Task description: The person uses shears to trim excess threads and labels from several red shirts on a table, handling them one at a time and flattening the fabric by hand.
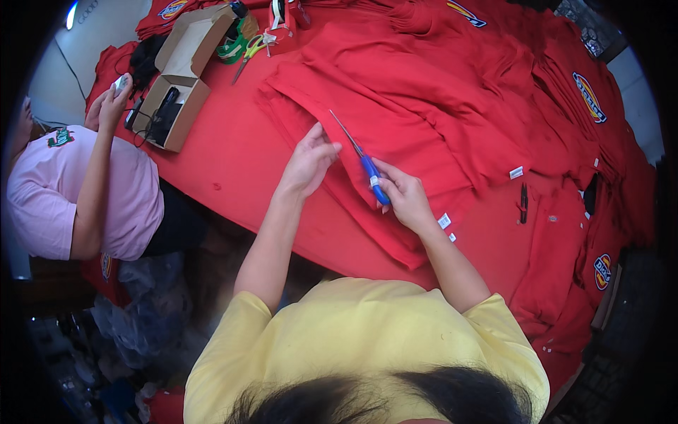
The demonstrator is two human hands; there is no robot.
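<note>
My right hand is closed around a blue-handled tool with a long, thin metal shaft that narrows to a tip. The shaft slants up and left, over the red garments. Whether it is an awl or a screwdriver I cannot make out. To its left, my left hand hovers with the thumb and index finger apart, the other fingers curled and partly hidden. Nothing shows in it. Beneath both hands lies a red garment, spread and layered, with small white tags near its close edge.
Folded red garments pile up at the right. Black snips rest nearby. At the far left are an open cardboard box, yellow-green scissors and a red tape dispenser. A person in pink stands left, holding a small white object.
</note>
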